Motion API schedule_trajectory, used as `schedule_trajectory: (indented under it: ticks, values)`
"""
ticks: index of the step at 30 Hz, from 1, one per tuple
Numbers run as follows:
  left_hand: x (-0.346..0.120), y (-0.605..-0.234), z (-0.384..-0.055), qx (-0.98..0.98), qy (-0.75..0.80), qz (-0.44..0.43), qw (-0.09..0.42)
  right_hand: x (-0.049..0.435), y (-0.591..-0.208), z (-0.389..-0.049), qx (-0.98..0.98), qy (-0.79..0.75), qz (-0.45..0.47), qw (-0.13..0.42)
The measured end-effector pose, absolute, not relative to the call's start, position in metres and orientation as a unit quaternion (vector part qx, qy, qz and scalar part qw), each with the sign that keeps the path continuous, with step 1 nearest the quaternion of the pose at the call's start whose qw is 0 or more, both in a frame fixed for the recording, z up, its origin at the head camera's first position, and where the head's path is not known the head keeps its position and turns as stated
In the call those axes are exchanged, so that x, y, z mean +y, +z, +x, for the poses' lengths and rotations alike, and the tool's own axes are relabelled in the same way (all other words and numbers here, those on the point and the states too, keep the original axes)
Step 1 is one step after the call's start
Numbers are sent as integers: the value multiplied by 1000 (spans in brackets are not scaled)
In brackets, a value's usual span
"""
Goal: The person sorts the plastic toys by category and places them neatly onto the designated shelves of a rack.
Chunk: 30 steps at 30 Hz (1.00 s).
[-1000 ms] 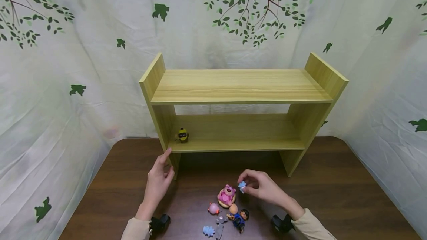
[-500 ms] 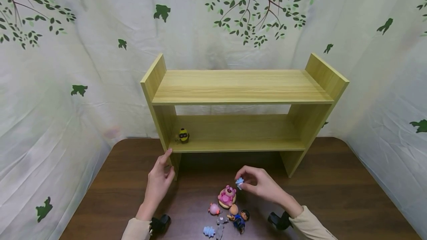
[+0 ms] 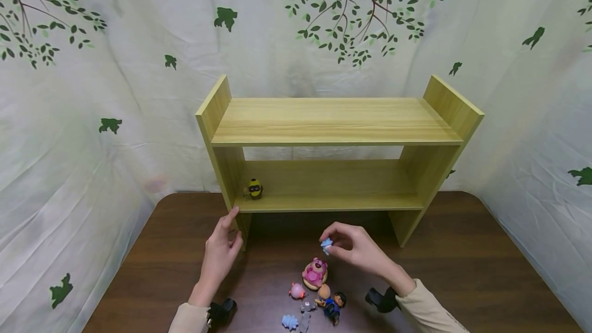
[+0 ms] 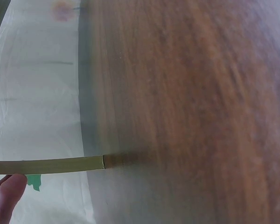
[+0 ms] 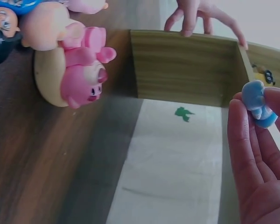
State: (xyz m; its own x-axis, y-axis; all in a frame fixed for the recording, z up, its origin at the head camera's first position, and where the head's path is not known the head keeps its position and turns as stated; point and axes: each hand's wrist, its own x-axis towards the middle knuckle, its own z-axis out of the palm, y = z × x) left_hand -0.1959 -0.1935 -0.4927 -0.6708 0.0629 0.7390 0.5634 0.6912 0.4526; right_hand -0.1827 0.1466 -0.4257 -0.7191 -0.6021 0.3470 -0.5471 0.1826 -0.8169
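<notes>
My right hand point(image 3: 353, 245) pinches a small light-blue toy figure point(image 3: 326, 245) between thumb and fingertips, raised in front of the wooden shelf unit point(image 3: 333, 202). In the right wrist view the blue figure point(image 5: 255, 100) has a rounded top, with the thumb on its side. My left hand point(image 3: 221, 251) is at the unit's left side panel, index fingertip at the front corner of the lower board. Seen from the right wrist, the left hand's fingers point(image 5: 189, 18) lie spread along that panel's edge. A yellow and black toy figure point(image 3: 255, 189) stands at the left end of the lower board.
On the brown table point(image 3: 152, 261) below the right hand sit a pink bear figure point(image 3: 315, 273), a round pink toy point(image 3: 297, 290), a dark-haired figure in blue point(image 3: 333, 307), a small grey figure point(image 3: 305, 317) and another light-blue piece point(image 3: 290, 321). A leaf-printed curtain point(image 3: 139, 158) hangs behind.
My right hand has moved up and slightly left with the blue toy figure, toward the shelf unit. The left hand keeps its place at the side panel.
</notes>
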Motion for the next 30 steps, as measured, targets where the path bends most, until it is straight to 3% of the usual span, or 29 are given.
schedule_trajectory:
  ticks: [16, 30]
  values:
    - [-194, -494, -197, -843, -345, -187, 368, 125, -380, -176, 754, -532, -385, -16]
    - [-193, -494, -196, -842, -345, -188, 369, 118, -387, -195, 738, -545, -395, -33]
